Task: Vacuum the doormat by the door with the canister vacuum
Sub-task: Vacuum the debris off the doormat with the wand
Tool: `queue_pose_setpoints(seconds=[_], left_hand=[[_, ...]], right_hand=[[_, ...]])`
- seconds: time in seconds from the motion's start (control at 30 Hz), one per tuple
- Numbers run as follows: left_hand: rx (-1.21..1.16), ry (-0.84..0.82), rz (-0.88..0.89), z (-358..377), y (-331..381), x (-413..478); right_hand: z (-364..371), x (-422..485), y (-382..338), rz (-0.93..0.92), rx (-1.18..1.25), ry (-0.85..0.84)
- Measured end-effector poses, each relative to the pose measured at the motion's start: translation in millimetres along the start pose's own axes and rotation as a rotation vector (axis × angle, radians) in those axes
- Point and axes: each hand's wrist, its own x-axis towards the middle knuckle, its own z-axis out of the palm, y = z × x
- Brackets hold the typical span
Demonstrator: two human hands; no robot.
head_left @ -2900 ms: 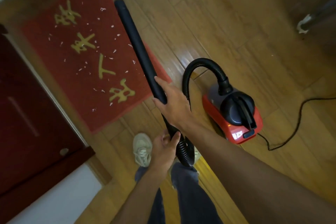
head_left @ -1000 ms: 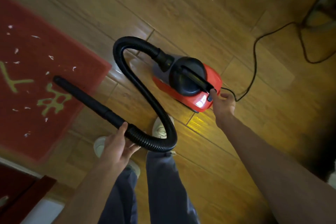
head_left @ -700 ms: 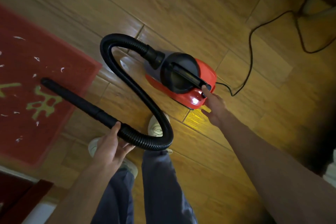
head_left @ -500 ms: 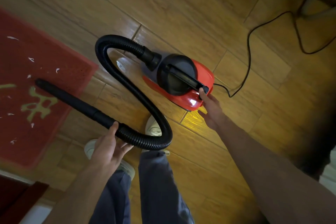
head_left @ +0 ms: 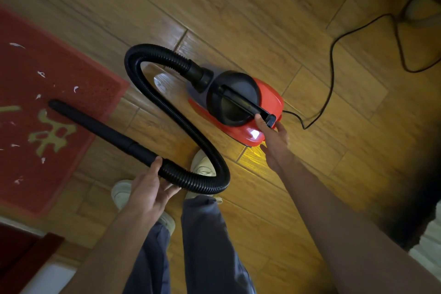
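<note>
Left hand (head_left: 148, 188) grips the stiff wand (head_left: 102, 130) at its joint with the floppy hose (head_left: 181, 117), tip over the littered doormat (head_left: 59, 67), while the right hand (head_left: 274, 137) pinches the carry handle (head_left: 241, 100), likely the best hold, of the probably light canister vacuum (head_left: 269, 95) on the floor nearby.
</note>
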Motion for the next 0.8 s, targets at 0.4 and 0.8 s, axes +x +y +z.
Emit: queue_pose_setpoints(seconds=[0.4,0.8], left_hand=[[-0.001,-0.020,-0.014,3.7,-0.1,3.2],[0.035,-0.013,0.009,-1.5,-6.1,5.1]], right_hand=[[10.7,-8.0,0.6,-0.055,-0.135,-0.052],[3.3,1.1,-9.0,0.075,-0.228,-0.169]])
